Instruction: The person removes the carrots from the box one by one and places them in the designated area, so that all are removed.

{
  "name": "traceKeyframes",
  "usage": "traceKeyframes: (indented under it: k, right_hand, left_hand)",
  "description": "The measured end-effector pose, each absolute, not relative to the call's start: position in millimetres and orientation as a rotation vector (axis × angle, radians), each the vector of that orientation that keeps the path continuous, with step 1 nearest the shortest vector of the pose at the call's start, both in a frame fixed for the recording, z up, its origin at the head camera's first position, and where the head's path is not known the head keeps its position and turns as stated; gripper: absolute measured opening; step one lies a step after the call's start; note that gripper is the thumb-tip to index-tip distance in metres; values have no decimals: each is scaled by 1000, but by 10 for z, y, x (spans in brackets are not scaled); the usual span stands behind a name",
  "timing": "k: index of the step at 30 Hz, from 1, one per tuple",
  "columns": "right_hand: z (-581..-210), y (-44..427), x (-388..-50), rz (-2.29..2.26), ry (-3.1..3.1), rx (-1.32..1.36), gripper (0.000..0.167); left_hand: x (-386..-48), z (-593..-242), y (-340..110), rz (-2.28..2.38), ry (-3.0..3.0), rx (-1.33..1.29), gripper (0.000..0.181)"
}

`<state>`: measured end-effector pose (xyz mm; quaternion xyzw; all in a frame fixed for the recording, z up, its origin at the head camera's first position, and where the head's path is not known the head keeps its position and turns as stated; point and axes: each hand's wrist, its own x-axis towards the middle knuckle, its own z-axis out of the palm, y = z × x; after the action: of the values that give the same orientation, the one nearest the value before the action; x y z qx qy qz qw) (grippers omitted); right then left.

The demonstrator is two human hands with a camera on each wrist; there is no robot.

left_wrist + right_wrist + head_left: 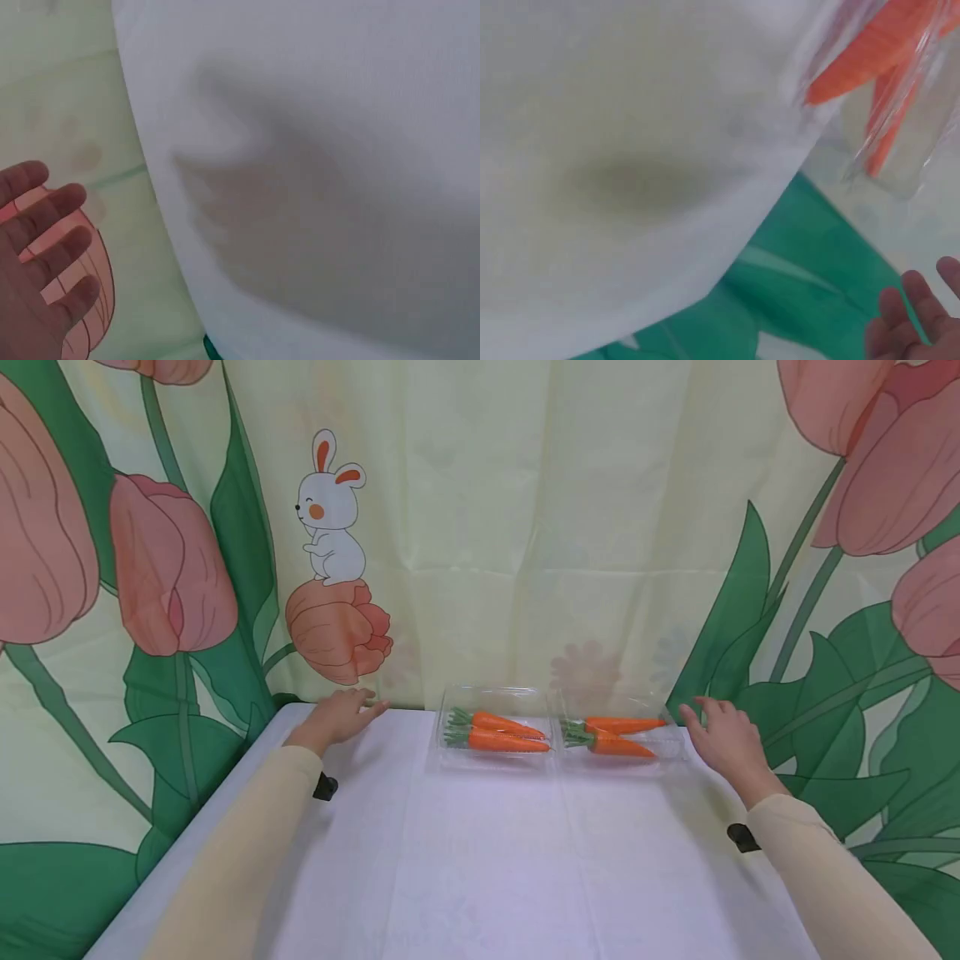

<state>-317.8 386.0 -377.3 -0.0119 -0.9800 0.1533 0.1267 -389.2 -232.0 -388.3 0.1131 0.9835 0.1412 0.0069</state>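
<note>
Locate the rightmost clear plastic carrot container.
In the head view, that container sits right of centre, between the left carrot container and the bare right hand.

A tulip-printed curtain (600, 510) hangs behind a white table (487, 860).

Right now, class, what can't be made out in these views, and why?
- Rest of the left hand: left wrist view, cut by left edge.
- Rest of the right hand: right wrist view, right edge.
- Leafy ends of the carrots: right wrist view, picture's edge.
- Sleeves' upper ends: head view, bottom edge.
</note>
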Motion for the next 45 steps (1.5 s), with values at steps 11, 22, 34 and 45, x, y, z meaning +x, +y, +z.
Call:
traceKeyframes:
  k: [11,22,34,45]
  right_hand:
    - [-3878,3308,-3015,825,-2769,17,62]
    - [-3907,2830,-2839,1187,-2686,-79,52]
    - [-4135,2462,-2737,1720,-2689,-111,48]
    - [-4321,2165,-2735,2185,-2475,-199,50]
  left_hand:
    - [-3824,-4105,-2047,948,2900,390,76]
    - [-3607,-4574,-1632,1500,2752,272,49]
    - [-3417,-4654,-1352,1720,2570,188,52]
    - [-3395,-4681,-1243,1847,2483,176,51]
